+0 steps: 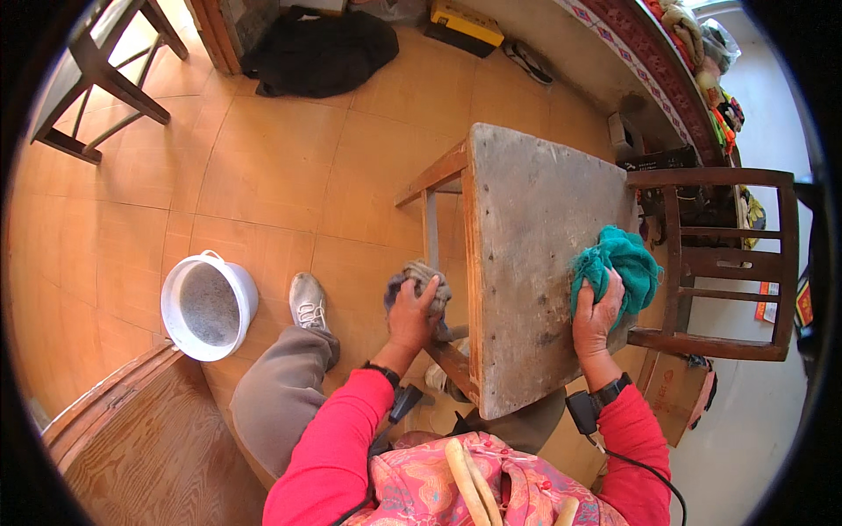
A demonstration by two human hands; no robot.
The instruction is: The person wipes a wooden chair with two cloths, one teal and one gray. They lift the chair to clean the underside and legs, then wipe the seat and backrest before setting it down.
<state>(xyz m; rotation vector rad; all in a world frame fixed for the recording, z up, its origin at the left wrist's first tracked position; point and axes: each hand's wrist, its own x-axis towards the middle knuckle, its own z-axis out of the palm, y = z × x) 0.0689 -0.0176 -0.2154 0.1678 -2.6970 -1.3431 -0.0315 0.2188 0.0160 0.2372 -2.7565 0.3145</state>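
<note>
A wooden chair (533, 263) with a worn grey seat stands before me, its slatted backrest (730, 263) to the right. My right hand (598, 302) grips a bunched teal cloth (625, 269) against the seat near the backrest. Left of the seat's front edge, my left hand (414, 312) holds a crumpled grey-brown cloth (424, 276) beside the chair's front legs. Dark stains and nail heads mark the seat. A white plastic bucket (250, 296) with murky grey water (209, 306) in it rests on the floor to the left.
A wooden panel (151, 454) rises at the lower left. Another dark wooden chair or stool (99, 79) stands at the upper left. Black fabric (322, 52) and a yellow-and-black box (464, 27) lie along the far wall. A cardboard box (674, 394) sits behind the chair on the right.
</note>
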